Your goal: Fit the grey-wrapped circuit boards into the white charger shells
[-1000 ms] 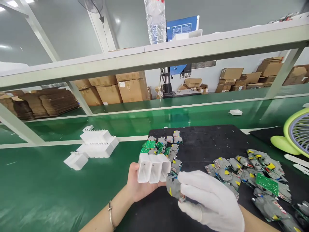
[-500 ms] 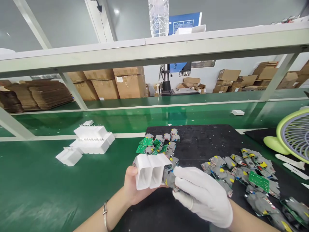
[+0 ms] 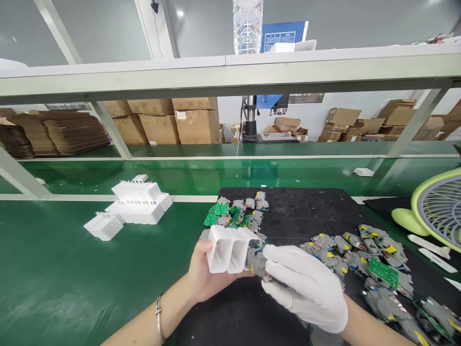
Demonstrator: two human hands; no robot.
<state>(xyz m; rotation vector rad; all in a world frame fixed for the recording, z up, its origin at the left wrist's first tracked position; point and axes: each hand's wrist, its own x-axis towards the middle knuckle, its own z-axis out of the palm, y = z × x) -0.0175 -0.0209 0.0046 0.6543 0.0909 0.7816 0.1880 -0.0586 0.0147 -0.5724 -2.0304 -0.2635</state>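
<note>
Bare and wearing a bracelet, my left hand (image 3: 207, 278) is closed around a white plastic housing (image 3: 230, 250) whose open compartments face me. Its two left compartments look hollow. My right hand (image 3: 306, 283), in a white glove, pinches a grey-potted circuit board (image 3: 257, 263) at the mouth of the right compartment. That board is partly inside the housing; how deep it sits is hidden. Behind the housing lies a group of similar boards, some with green faces (image 3: 221, 209) up. More grey-coated boards (image 3: 360, 259) with yellow parts lie to the right of my gloved hand.
White housings (image 3: 139, 209) stand stacked on the green table (image 3: 54, 269) at left. A black mat (image 3: 295, 206) lies under the boards. At right are a green fan (image 3: 437, 206) and white strips (image 3: 437, 259). A shelf beam (image 3: 201, 79) crosses overhead, with cardboard boxes (image 3: 196, 122) beyond.
The housing and both hands appear slightly further right, while the camera view has shifted a little. The board stays at the right compartment, still held by the gloved hand.
</note>
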